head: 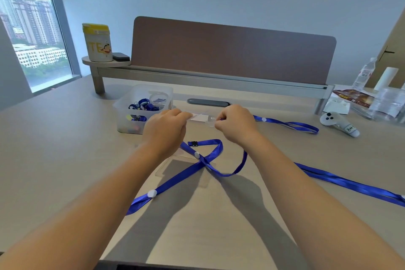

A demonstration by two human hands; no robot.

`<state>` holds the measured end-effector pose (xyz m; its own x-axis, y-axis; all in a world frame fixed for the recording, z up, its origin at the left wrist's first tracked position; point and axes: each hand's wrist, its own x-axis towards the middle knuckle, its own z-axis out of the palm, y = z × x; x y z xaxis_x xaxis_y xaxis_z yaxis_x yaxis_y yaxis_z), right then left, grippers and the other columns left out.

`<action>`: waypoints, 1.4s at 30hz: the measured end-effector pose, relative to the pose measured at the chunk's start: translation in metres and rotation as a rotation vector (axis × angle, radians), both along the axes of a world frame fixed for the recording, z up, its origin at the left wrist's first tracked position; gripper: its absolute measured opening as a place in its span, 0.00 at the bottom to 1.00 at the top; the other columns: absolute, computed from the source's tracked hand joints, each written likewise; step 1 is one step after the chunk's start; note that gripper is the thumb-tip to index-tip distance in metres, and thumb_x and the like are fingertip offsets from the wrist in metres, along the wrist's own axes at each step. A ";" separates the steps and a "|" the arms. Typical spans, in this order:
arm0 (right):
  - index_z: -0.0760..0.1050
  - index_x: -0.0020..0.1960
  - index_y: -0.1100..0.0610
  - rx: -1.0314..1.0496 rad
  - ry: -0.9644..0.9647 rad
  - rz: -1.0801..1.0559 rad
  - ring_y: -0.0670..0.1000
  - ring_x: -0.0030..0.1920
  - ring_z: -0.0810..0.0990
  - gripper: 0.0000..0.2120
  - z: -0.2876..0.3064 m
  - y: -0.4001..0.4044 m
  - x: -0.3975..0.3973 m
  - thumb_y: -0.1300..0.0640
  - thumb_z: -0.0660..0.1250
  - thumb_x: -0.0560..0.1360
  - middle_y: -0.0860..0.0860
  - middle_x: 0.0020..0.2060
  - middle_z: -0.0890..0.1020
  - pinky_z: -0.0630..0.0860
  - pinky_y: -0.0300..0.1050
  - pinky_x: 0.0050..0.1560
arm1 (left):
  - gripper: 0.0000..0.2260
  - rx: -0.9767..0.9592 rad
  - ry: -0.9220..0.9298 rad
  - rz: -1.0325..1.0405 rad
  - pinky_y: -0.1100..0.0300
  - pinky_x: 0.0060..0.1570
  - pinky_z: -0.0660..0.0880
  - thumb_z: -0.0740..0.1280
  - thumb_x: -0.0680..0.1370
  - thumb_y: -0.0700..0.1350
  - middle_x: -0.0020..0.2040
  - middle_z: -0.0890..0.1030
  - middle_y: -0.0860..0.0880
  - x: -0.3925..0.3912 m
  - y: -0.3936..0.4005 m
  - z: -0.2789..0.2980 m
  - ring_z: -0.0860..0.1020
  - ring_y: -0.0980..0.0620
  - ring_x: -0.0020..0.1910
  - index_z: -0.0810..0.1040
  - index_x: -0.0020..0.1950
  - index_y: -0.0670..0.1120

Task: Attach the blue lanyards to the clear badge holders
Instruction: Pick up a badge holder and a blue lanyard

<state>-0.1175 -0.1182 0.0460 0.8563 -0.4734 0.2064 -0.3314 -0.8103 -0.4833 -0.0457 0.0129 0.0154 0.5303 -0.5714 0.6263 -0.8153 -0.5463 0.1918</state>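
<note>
Head view, both hands pinching badge holder

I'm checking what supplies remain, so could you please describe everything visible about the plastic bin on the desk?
The plastic bin is a translucent, frosted rectangular tub with rounded corners and no lid. It stands upright on the desk, just beyond the left hand, which overlaps its near corner in view. Inside lie bundled blue lanyards, a clear round container, and some small coloured items too blurred to identify.

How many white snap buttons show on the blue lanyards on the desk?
4: one far right of the right hand, one at the ribbon crossing, one lower left, one cut off at the right edge. More may hide in the bin.
</note>
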 end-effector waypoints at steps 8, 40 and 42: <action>0.76 0.56 0.63 0.083 0.178 0.178 0.54 0.45 0.70 0.17 -0.033 -0.005 0.007 0.73 0.53 0.75 0.60 0.49 0.77 0.72 0.45 0.46 | 0.12 0.016 0.236 0.083 0.58 0.40 0.70 0.54 0.79 0.41 0.50 0.80 0.40 0.015 0.011 -0.016 0.71 0.50 0.40 0.75 0.54 0.39; 0.75 0.40 0.59 -0.018 0.267 0.131 0.52 0.36 0.71 0.07 -0.031 0.012 0.074 0.64 0.60 0.74 0.54 0.33 0.74 0.65 0.39 0.32 | 0.11 -0.239 0.528 0.233 0.52 0.48 0.74 0.57 0.79 0.41 0.55 0.79 0.38 0.067 0.063 -0.015 0.74 0.43 0.45 0.74 0.57 0.40; 0.70 0.38 0.58 0.156 0.093 0.136 0.53 0.39 0.72 0.07 -0.016 0.019 0.083 0.64 0.61 0.74 0.54 0.35 0.74 0.66 0.40 0.33 | 0.12 -0.291 0.551 0.251 0.53 0.48 0.73 0.56 0.79 0.42 0.56 0.78 0.38 0.073 0.070 -0.008 0.74 0.42 0.47 0.74 0.58 0.40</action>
